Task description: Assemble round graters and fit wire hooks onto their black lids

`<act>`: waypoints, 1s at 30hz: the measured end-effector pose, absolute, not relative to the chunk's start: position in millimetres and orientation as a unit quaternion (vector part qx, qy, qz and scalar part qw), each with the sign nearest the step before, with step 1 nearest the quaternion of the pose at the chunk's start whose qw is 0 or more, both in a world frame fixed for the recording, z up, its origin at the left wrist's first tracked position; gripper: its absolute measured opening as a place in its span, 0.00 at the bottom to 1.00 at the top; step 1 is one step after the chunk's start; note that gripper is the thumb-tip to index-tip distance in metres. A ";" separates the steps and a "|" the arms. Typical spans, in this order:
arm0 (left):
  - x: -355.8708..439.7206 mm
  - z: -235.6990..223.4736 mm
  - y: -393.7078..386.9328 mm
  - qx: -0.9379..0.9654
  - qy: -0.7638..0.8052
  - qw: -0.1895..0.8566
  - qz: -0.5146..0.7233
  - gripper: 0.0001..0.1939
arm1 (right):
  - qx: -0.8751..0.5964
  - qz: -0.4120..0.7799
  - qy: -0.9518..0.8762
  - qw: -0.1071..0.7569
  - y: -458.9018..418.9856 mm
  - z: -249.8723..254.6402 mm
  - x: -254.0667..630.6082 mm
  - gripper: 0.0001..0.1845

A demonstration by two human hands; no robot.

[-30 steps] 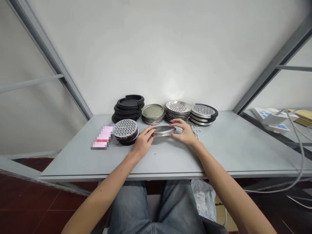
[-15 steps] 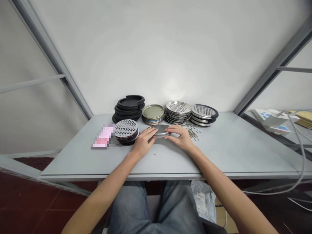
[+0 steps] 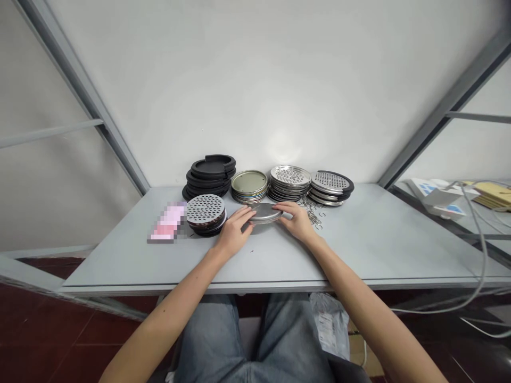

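Your left hand (image 3: 235, 232) and right hand (image 3: 295, 222) are at centre frame on the desk (image 3: 371, 250), fingers partly spread and curled inward. Between them they hold a shallow round steel disc (image 3: 264, 213), the left fingers on its left edge and the right fingers on its right edge. The disc sits low over the desk, slightly tilted; you cannot tell from this view whether it touches the desk surface.

Note the items along the back of the desk. From left to right:

- a stack of black rubber rings (image 3: 209, 173)
- a stack of round tin lids (image 3: 249, 186)
- a stack of perforated steel plates (image 3: 290, 182)
- a stack of perforated plates with black rims (image 3: 331, 183)

A loose scatter of small metal rings (image 3: 313, 213) lies just right of your right hand. A stack of perforated discs on dark rings (image 3: 205, 209) stands just left of your left hand. Further left lies a pink, pixelated item (image 3: 167, 222) that cannot be identified. Below the desk, at bottom centre, are your jeans (image 3: 247, 340), with a plastic bag (image 3: 329, 324) beside them.
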State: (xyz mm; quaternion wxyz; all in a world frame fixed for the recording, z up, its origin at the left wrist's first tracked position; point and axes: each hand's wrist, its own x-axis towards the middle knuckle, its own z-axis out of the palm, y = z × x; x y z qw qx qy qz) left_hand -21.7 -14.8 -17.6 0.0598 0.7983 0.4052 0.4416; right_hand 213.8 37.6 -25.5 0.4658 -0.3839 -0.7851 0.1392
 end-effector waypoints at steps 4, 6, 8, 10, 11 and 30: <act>-22.7 -20.4 -11.9 0.783 0.444 0.058 0.430 0.27 | -0.379 0.160 -0.768 0.491 36.9 -23.2 213.5 0.14; -23.6 -21.2 -10.4 0.781 0.453 0.059 0.426 0.27 | -0.372 0.189 -0.758 0.501 36.4 -21.2 212.8 0.14; -23.8 -19.7 -10.4 0.775 0.452 0.060 0.438 0.25 | -0.365 0.227 -0.743 0.513 35.5 -18.4 212.1 0.13; -23.3 -16.2 -12.0 0.761 0.447 0.060 0.466 0.22 | -0.368 0.271 -0.722 0.519 34.3 -14.8 211.6 0.13; -22.9 -14.1 -13.2 0.751 0.443 0.060 0.486 0.22 | -0.370 0.302 -0.709 0.518 33.6 -12.9 211.7 0.13; -20.9 -15.9 -25.1 0.815 0.478 0.172 0.279 0.47 | -0.466 0.558 -0.561 0.396 41.3 -13.2 222.1 0.24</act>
